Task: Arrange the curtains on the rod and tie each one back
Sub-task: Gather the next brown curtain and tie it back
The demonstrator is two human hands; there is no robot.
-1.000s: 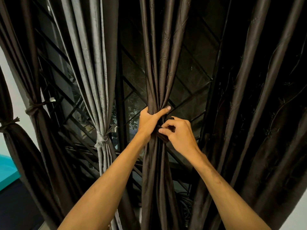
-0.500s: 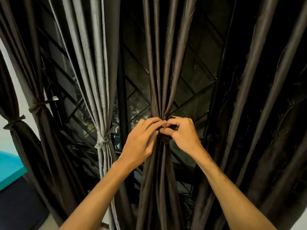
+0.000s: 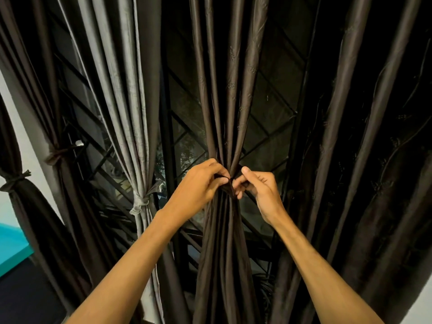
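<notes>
Here, nearest the camera, both forearms reach up to the gathered dark curtain (image 3: 222, 253), whose long axis runs vertically between the 2 hands. The left hand (image 3: 198, 185) sits just left of the bunch and the right hand (image 3: 261, 190) just right, equally near. Each hand's fingers are curled, pinching an end of the dark tie band (image 3: 228, 187) across the folds; I cannot tell whether a knot has formed. Farther left, the grey curtain (image 3: 126, 101) hangs tied; the wide curtain (image 3: 350, 160) on the right hangs loose.
</notes>
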